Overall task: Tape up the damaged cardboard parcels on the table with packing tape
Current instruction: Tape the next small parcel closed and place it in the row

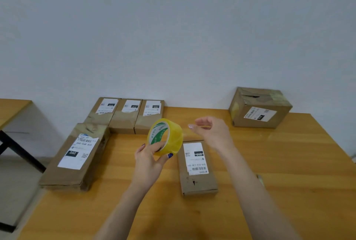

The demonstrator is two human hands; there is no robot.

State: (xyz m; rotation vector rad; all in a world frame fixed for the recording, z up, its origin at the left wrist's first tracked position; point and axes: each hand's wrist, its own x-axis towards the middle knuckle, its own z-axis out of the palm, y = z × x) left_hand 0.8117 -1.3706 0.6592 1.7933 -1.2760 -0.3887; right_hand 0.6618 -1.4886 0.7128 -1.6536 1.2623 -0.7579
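Observation:
My left hand (149, 160) grips a roll of yellowish clear packing tape (165, 136) and holds it upright above the table. My right hand (211, 131) is just right of the roll, fingers pinched on the loose tape end, and a short clear strip stretches between them. Below the hands lies a small flat cardboard parcel (196, 168) with a white label and a small tear near its front end. A long flat parcel (77, 157) marked 060 lies at the left. Three flat parcels (127, 114) sit side by side at the back. A taller box (259, 108) stands at the back right.
The wooden table (279, 182) meets a white wall at the back. Its left edge runs beside the long parcel, with floor and a second table (11, 109) on black legs beyond. A small scrap (260, 179) lies on the table right of my right forearm.

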